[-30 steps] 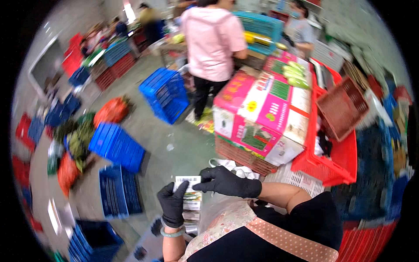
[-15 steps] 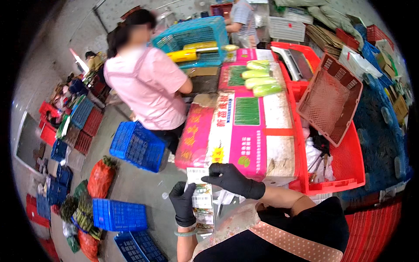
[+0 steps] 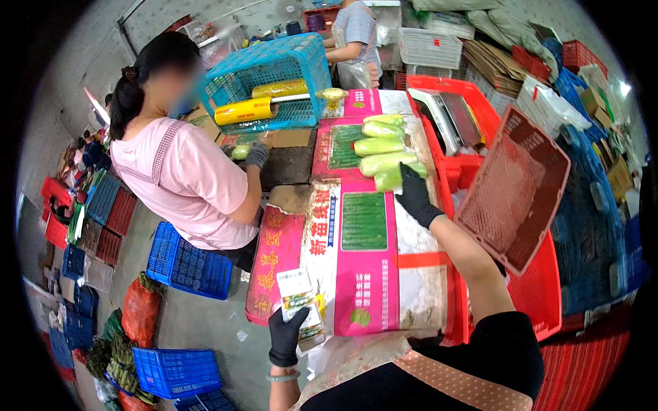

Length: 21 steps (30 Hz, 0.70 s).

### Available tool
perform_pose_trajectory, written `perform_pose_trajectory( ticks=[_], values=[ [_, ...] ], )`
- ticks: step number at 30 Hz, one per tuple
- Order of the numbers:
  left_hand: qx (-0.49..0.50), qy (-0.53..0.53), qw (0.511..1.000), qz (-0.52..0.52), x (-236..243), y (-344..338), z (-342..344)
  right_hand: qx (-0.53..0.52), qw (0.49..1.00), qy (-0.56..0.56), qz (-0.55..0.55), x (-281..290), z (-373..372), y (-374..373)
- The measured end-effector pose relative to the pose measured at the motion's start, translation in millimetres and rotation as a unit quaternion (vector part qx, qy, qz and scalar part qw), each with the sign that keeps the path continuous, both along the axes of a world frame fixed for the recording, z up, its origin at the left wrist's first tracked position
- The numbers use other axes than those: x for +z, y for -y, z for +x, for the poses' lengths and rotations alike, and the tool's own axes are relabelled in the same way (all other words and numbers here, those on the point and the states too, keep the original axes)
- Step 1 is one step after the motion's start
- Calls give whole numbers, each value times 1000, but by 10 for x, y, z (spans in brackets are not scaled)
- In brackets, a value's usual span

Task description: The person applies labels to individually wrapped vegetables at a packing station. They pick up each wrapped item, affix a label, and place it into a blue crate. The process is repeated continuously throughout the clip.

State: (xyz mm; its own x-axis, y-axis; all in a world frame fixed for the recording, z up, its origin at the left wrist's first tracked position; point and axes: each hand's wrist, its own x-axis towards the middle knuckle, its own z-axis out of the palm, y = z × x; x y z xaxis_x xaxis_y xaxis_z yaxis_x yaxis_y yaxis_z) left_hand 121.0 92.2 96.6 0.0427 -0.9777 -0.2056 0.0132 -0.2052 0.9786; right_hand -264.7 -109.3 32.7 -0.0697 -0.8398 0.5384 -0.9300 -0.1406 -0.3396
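Observation:
My left hand [image 3: 288, 336], in a black glove, is closed on a strip of white-and-green printed labels [image 3: 296, 288] above the near edge of the table. Stretched out over the table, my right hand [image 3: 415, 196], also black-gloved, has its fingertips at the right end of the nearest pale green vegetable [image 3: 388, 179]. Its fingers look extended, and whether they press on the vegetable is hard to see. Several similar long green vegetables [image 3: 381, 146], shiny as if film-wrapped, lie side by side just beyond. They rest on flattened pink-and-white printed cardboard [image 3: 363, 288].
Left of the table stands a person in pink [image 3: 181, 178], a gloved hand by a green item. A blue crate [image 3: 267, 65] with yellow film rolls [image 3: 243, 111] sits at the back. Red bins [image 3: 541, 288] and a tilted brown-red basket [image 3: 514, 192] border the right. Blue crates [image 3: 188, 260] stand on the floor.
My right hand has left the label strip and reached forward to the green vegetables. The left hand keeps the strip, slightly lower. The view has shifted, and the person in pink has turned toward the table.

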Motion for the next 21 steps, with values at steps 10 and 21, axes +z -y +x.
perform_pose_trajectory(
  ticks=[10,21],
  values=[
    [70,-42,994,68,-122,112,-139,5,949,-164,270,-112,-378,194],
    [22,-104,994,27,-308,-69,-441,112,928,156,320,-134,1786,-1828]
  ],
)
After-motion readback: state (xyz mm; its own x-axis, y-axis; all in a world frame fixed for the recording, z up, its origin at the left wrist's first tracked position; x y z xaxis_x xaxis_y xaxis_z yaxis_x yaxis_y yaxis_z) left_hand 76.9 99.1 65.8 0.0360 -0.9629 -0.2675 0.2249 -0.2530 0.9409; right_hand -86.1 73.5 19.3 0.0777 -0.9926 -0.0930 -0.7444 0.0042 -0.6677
